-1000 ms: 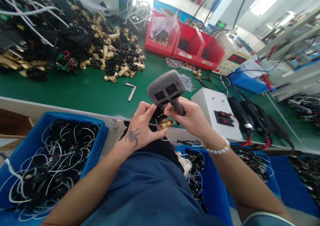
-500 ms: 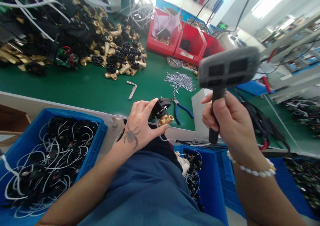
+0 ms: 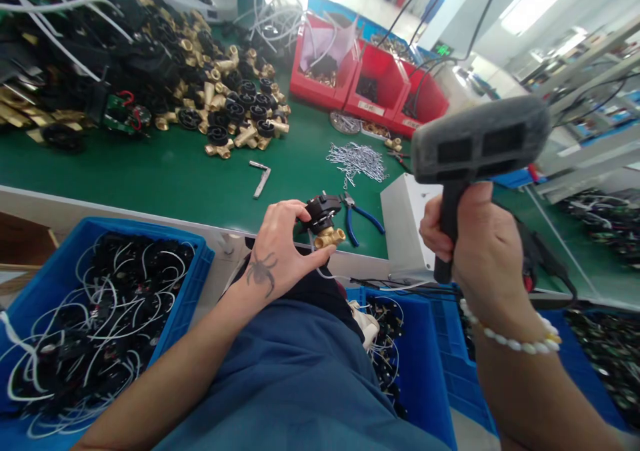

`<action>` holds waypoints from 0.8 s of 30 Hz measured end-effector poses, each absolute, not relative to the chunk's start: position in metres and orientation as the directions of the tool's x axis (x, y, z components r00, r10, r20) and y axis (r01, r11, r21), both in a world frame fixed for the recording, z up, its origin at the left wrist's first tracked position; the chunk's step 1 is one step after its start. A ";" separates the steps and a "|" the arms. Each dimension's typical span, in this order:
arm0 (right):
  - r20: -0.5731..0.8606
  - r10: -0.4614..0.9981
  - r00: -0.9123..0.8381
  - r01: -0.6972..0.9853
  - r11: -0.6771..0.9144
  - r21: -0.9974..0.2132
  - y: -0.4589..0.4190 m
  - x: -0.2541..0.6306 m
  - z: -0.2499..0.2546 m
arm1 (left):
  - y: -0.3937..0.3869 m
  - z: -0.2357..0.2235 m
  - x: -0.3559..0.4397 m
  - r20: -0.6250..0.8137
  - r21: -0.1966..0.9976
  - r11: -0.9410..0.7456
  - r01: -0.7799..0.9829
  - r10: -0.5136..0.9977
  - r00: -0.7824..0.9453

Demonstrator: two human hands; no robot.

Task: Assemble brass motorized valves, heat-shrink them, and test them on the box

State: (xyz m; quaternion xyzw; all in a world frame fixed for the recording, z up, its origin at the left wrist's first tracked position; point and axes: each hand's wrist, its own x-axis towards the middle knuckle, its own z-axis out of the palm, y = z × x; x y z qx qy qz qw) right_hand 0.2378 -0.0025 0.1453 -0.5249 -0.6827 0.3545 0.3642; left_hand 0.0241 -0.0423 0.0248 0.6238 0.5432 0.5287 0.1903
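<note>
At the table's front edge my left hand grips a brass valve with a black round housing, fingers on the housing and thumb by the brass. A white cable hangs under the valve. To the right, my right hand is wrapped round the black handle of a mallet, raised above the bench and apart from the valve. The mallet's thick grey head has dark recessed panels. Just right of the valve lie cutting pliers with blue handles. A small bent metal wrench rests further left.
A heap of brass valves covers the back left. Metal clips lie behind the pliers, before red bins. A white box stands at the right. Blue crates of cabled parts flank my lap.
My right hand has moved to the right with the mallet, and its wrist has turned. My left hand stays by the table edge with the valve; its fingers have shifted slightly on the housing.
</note>
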 end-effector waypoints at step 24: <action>0.211 0.941 -0.266 0.535 0.326 -0.779 -0.002 0.231 0.140 | -0.034 0.016 0.017 0.417 0.877 -0.378 0.298 0.906 -0.078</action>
